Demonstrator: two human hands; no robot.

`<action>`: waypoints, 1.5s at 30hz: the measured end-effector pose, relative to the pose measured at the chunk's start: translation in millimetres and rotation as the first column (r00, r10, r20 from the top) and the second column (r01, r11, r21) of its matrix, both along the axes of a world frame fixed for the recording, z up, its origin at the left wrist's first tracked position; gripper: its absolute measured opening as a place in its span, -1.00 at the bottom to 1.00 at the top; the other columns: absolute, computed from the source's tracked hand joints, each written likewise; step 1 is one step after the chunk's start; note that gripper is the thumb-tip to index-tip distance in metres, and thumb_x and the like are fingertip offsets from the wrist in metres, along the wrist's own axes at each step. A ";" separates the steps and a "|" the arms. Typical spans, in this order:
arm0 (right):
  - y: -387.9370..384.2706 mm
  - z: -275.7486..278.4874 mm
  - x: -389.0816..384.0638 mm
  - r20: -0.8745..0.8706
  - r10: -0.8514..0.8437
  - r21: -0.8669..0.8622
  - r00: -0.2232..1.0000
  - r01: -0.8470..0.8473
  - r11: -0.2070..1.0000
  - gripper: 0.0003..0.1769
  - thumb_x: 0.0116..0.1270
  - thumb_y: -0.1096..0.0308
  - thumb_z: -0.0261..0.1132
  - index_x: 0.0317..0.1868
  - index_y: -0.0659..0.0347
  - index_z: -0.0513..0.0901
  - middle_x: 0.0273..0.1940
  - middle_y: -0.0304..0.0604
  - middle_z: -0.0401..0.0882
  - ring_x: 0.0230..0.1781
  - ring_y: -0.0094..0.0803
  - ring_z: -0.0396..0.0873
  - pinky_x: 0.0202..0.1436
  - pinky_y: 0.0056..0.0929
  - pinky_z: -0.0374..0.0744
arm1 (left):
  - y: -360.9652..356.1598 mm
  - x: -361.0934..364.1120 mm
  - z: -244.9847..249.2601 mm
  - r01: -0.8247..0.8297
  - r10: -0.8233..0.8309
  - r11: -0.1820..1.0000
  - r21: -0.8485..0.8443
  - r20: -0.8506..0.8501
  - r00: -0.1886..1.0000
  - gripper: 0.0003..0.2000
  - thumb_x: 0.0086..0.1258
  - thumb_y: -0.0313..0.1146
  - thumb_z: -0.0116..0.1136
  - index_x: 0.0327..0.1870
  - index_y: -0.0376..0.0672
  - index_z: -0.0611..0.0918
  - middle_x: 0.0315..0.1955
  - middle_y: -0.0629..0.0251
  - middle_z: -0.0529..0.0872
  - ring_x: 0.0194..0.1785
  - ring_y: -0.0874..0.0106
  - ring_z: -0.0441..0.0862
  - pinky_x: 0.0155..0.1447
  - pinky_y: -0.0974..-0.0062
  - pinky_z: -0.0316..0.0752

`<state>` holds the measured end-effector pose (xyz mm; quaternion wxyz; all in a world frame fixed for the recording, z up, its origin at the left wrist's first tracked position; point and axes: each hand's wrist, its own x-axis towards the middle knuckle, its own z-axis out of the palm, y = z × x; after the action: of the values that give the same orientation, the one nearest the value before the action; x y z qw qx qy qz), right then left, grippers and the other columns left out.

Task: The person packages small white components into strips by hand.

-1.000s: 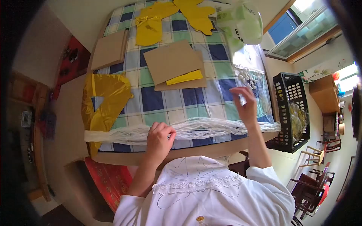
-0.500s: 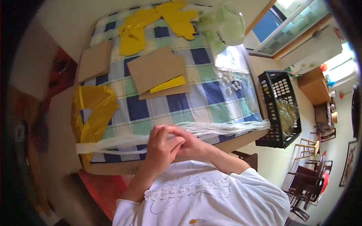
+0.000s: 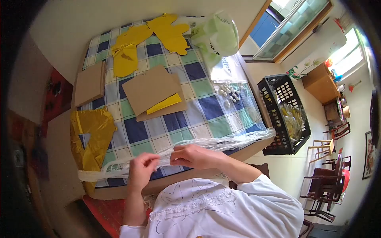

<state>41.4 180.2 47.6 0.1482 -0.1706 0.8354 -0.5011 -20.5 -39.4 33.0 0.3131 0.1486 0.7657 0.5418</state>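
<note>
A long bundle of white strands (image 3: 222, 141) lies along the near edge of the table, spreading into loose loops at its left part. Over the bundle, my left hand (image 3: 142, 168) has its thumb and fingers pinched together. Close by on the right, my right hand (image 3: 194, 156) is closed too, its fingers curled towards the left one, with a small gap between the two. What either hand pinches is too fine to make out. Beyond them lie brown cardboard sheets (image 3: 149, 89) with a yellow strip (image 3: 163, 104) between them.
Gold foil shapes (image 3: 126, 59) lie at the far side, and another gold foil piece (image 3: 95, 131) at the left. A cardboard stack (image 3: 90, 84), a green-white bag (image 3: 218, 35) and small white pieces (image 3: 228, 93) are on the checked cloth. A black crate (image 3: 283, 115) stands at the right.
My hands were together and have come apart, the left one moving left and down. The strands at the left have spread into wider loops. The whole view has shifted slightly.
</note>
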 end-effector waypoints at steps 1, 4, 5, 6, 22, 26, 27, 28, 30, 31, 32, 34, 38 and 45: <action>0.8 -5.7 -0.1 -0.115 0.044 -0.023 0.992 -0.047 0.999 -0.83 0.35 0.38 0.21 -0.14 0.30 0.54 -0.35 -0.06 0.51 -0.29 -0.19 0.52 -0.21 -0.35 0.47 | -5.5 -0.5 0.7 0.146 -0.145 0.989 0.002 0.096 0.985 -0.93 0.27 -0.57 0.15 -0.31 -0.30 0.68 -0.48 0.34 0.69 -0.48 0.59 0.55 -0.36 0.60 0.45; 5.5 -8.0 -7.6 -0.156 0.061 -0.228 0.986 -0.096 0.969 -0.83 0.36 0.35 0.18 -0.15 0.27 0.55 -0.37 -0.01 0.54 -0.30 -0.01 0.55 -0.19 -0.19 0.51 | -11.9 -4.0 12.6 0.347 -0.466 0.842 0.414 0.230 0.854 -0.90 0.28 -0.51 0.19 -0.30 -0.35 0.70 -0.45 0.26 0.71 -0.44 0.53 0.60 -0.33 0.54 0.50; 3.3 -7.9 -7.0 -0.147 0.034 -0.244 0.989 -0.070 0.967 -0.84 0.35 0.36 0.18 -0.15 0.27 0.55 -0.37 -0.01 0.54 -0.30 -0.01 0.55 -0.20 -0.18 0.51 | -7.3 -0.4 16.5 0.197 -0.459 0.753 0.627 0.288 0.840 -0.88 0.30 -0.48 0.20 -0.29 -0.38 0.69 -0.42 0.23 0.72 -0.42 0.52 0.61 -0.30 0.54 0.51; -1.0 -7.8 -4.4 -0.136 0.009 -0.261 0.991 -0.044 0.964 -0.85 0.35 0.37 0.17 -0.16 0.26 0.55 -0.37 -0.02 0.54 -0.30 -0.01 0.55 -0.21 -0.17 0.51 | -2.8 3.8 18.9 0.020 -0.465 0.616 0.788 0.342 0.817 -0.84 0.31 -0.45 0.22 -0.28 -0.40 0.68 -0.40 0.21 0.74 -0.40 0.51 0.62 -0.28 0.53 0.53; -13.6 -27.1 17.8 -0.484 -0.276 -0.035 0.830 0.296 0.954 -0.92 0.26 0.37 0.21 -0.28 0.17 0.52 -0.38 -0.22 0.46 -0.29 -0.24 0.40 -0.06 -0.30 0.33 | 13.1 5.8 20.8 -0.042 0.072 0.997 0.069 -0.511 0.857 -0.89 0.32 -0.47 0.17 -0.28 -0.33 0.68 -0.28 0.18 0.74 -0.24 0.40 0.66 -0.11 0.45 0.54; 1.7 -36.3 30.2 -0.402 -0.118 0.120 0.908 0.180 0.976 -0.91 0.26 0.39 0.22 -0.25 0.19 0.54 -0.34 -0.21 0.47 -0.26 -0.22 0.41 -0.06 -0.25 0.36 | -45.0 -42.2 12.7 -0.556 0.195 0.828 -0.076 -0.890 0.413 -0.86 0.32 -0.52 0.14 -0.14 -0.30 0.64 -0.17 0.13 0.70 -0.08 0.23 0.64 0.08 0.37 0.45; 9.1 -33.5 32.1 -0.383 -0.059 0.134 0.922 0.118 0.984 -0.90 0.26 0.39 0.23 -0.23 0.19 0.55 -0.32 -0.19 0.47 -0.25 -0.22 0.41 -0.06 -0.24 0.37 | -72.0 -58.4 17.0 -0.600 0.222 0.800 -0.032 -0.913 0.344 -0.87 0.33 -0.52 0.14 -0.15 -0.30 0.64 -0.17 0.13 0.69 -0.07 0.22 0.63 0.07 0.37 0.46; 16.9 -30.6 34.5 -0.363 -0.001 0.147 0.932 0.058 0.987 -0.89 0.26 0.40 0.23 -0.22 0.20 0.56 -0.31 -0.18 0.47 -0.23 -0.21 0.41 -0.06 -0.23 0.38 | -91.7 -68.0 26.1 -0.638 0.245 0.770 0.016 -0.931 0.272 -0.88 0.33 -0.52 0.13 -0.16 -0.29 0.65 -0.16 0.13 0.69 -0.06 0.22 0.62 0.07 0.38 0.46; 28.6 -18.9 39.5 -0.375 -0.068 0.183 0.924 0.146 0.972 -0.74 0.22 0.37 0.30 -0.06 0.18 0.59 -0.09 -0.10 0.53 0.01 -0.18 0.45 0.09 -0.18 0.40 | -105.3 -62.2 41.8 -0.627 0.304 0.776 0.075 -0.915 0.266 -0.89 0.33 -0.54 0.12 -0.19 -0.29 0.64 -0.18 0.14 0.68 -0.08 0.23 0.62 0.05 0.39 0.46; 31.0 -7.5 39.9 -0.385 -0.103 0.252 0.917 0.212 0.944 -0.69 0.21 0.37 0.32 -0.02 0.17 0.59 -0.03 -0.09 0.53 0.09 -0.17 0.43 0.15 -0.17 0.39 | -106.6 -60.4 49.7 -0.622 0.333 0.776 0.105 -0.906 0.263 -0.90 0.32 -0.55 0.12 -0.20 -0.29 0.64 -0.18 0.14 0.68 -0.09 0.23 0.62 0.04 0.39 0.46; 31.0 4.7 38.7 -0.395 -0.135 0.320 0.909 0.274 0.907 -0.65 0.20 0.37 0.34 0.02 0.17 0.60 0.03 -0.08 0.52 0.16 -0.15 0.42 0.21 -0.15 0.38 | -94.8 -49.7 52.9 -0.542 0.305 0.837 0.072 -0.885 0.353 -0.92 0.31 -0.55 0.12 -0.23 -0.28 0.64 -0.19 0.15 0.69 -0.12 0.25 0.62 0.03 0.38 0.46; 6.1 37.5 20.8 -0.370 -0.344 0.006 0.863 0.373 0.928 -0.63 0.23 0.39 0.32 0.06 0.18 0.57 0.05 -0.06 0.54 0.18 -0.18 0.44 0.22 -0.18 0.40 | -44.1 -14.4 59.3 -0.279 0.212 0.958 0.071 -0.830 0.515 -0.94 0.28 -0.55 0.14 -0.28 -0.26 0.63 -0.22 0.17 0.70 -0.16 0.27 0.63 0.02 0.37 0.46; -34.3 37.5 -1.0 0.240 -0.077 -0.366 0.968 0.163 0.916 -0.64 0.32 0.34 0.26 0.11 0.14 0.48 -0.09 0.02 0.59 -0.07 -0.18 0.56 0.01 -0.27 0.50 | 11.1 5.3 64.8 -0.165 0.240 0.970 0.179 -0.810 0.535 -0.96 0.26 -0.55 0.19 -0.31 -0.24 0.66 -0.31 0.25 0.73 -0.15 0.35 0.66 0.01 0.43 0.49; -24.8 20.9 8.6 -0.120 -0.281 -0.175 0.952 0.258 0.950 -0.90 0.39 0.43 0.13 -0.19 0.30 0.43 -0.41 -0.02 0.52 -0.44 -0.12 0.49 -0.31 -0.37 0.51 | 2.9 21.4 49.9 0.210 -0.445 0.550 0.809 0.071 0.893 -0.92 0.24 -0.66 0.20 -0.28 -0.36 0.68 -0.28 0.12 0.76 -0.18 0.34 0.71 0.01 0.41 0.56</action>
<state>50.0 155.4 68.5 0.0039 -0.1016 0.8172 -0.5673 0.9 -36.5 82.9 0.4130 0.3366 0.3597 0.7660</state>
